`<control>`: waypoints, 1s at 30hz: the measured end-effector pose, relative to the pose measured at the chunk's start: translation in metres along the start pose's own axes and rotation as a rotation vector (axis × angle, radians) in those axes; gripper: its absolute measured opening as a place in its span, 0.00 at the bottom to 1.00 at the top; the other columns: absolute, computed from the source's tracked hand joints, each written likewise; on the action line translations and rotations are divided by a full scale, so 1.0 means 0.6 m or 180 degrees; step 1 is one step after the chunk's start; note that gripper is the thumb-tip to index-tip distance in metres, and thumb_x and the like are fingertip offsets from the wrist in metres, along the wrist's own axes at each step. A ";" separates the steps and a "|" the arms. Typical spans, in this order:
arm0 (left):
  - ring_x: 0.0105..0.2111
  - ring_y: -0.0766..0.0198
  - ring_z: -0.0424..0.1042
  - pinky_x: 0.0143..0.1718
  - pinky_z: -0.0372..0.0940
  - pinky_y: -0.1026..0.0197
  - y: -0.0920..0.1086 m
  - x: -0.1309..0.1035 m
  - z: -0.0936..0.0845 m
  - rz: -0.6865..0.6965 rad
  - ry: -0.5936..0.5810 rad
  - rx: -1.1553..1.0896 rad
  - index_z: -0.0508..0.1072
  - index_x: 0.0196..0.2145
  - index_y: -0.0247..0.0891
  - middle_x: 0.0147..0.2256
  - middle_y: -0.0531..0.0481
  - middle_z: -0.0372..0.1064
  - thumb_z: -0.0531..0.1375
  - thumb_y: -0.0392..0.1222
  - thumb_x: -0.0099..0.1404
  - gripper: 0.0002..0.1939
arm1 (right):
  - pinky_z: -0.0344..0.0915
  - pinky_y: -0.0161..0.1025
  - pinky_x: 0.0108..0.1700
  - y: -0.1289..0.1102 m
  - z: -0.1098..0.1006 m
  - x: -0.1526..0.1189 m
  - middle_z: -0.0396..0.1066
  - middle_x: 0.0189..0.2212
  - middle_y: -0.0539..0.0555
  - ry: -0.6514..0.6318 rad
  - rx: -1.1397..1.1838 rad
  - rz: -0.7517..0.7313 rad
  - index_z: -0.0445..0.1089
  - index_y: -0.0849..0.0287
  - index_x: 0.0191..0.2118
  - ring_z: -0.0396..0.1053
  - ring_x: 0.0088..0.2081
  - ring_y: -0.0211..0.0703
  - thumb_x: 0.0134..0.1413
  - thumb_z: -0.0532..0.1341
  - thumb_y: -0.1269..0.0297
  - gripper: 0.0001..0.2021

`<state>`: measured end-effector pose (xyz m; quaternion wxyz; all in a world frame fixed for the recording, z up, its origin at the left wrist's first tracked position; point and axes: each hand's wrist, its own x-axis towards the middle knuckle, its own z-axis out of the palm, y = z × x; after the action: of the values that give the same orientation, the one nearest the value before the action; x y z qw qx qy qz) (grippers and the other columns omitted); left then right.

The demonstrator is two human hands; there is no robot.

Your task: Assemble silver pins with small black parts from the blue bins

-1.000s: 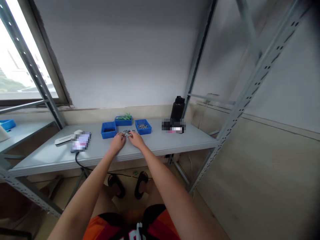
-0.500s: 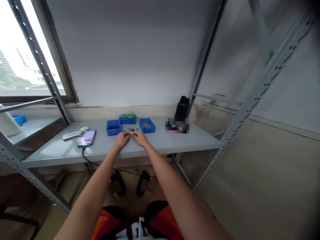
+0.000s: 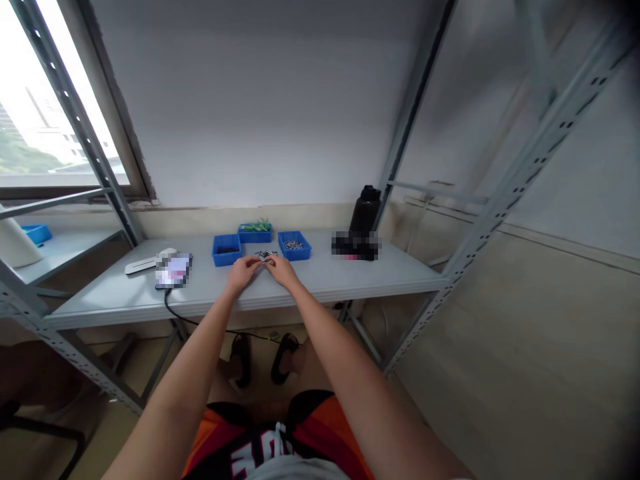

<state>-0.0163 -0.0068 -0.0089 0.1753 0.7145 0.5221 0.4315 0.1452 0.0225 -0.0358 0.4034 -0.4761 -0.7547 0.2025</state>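
Note:
My left hand (image 3: pixel 243 272) and my right hand (image 3: pixel 281 270) meet over the front middle of the grey table, fingertips nearly touching. The fingers of both are pinched together around something too small to make out. Just beyond the fingertips lies a small pile of dark and silvery pieces (image 3: pixel 267 253). A blue bin (image 3: pixel 227 261) with dark contents stands by my left hand. To the right of the pile, another blue bin (image 3: pixel 299 255) holds many small metallic pieces. Behind them, a third blue bin (image 3: pixel 256 237) contains green strip-like pieces.
A phone (image 3: pixel 175 270) with a black cable (image 3: pixel 176 312) lies at the left beside a white object (image 3: pixel 143 265). A dark bottle (image 3: pixel 365 212) stands at the back right, behind a blurred dark item (image 3: pixel 356 247). Metal shelf posts (image 3: pixel 417 100) flank the table (image 3: pixel 330 280).
The view has tilted slightly, so the table sits a little higher in the picture. Both hands stay together by the pile, with only small finger movements.

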 end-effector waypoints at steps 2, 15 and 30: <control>0.36 0.55 0.75 0.41 0.67 0.58 -0.002 0.000 0.001 0.0007 0.0025 -0.0058 0.80 0.37 0.33 0.36 0.41 0.78 0.60 0.43 0.59 0.13 | 0.64 0.37 0.41 -0.002 -0.001 -0.001 0.75 0.33 0.53 0.0079 -0.0032 0.0035 0.73 0.56 0.43 0.71 0.37 0.42 0.58 0.60 0.65 0.08; 0.38 0.55 0.75 0.42 0.68 0.56 -0.021 0.004 0.006 -0.0066 0.0155 -0.0216 0.79 0.38 0.34 0.38 0.41 0.78 0.59 0.43 0.59 0.13 | 0.64 0.37 0.42 -0.016 -0.006 -0.009 0.76 0.36 0.54 0.0096 -0.0340 -0.0211 0.73 0.56 0.41 0.71 0.38 0.43 0.59 0.59 0.67 0.06; 0.33 0.58 0.75 0.38 0.67 0.58 -0.019 0.003 0.007 -0.0132 0.0181 -0.0370 0.76 0.33 0.35 0.32 0.43 0.77 0.61 0.44 0.55 0.10 | 0.63 0.35 0.40 -0.019 -0.008 -0.009 0.76 0.33 0.53 0.0087 -0.0031 -0.0034 0.75 0.56 0.39 0.71 0.36 0.41 0.62 0.56 0.61 0.11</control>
<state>-0.0195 0.0004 -0.0185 0.2105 0.6795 0.5157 0.4775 0.1438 0.0121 -0.0276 0.4125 -0.4768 -0.7526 0.1901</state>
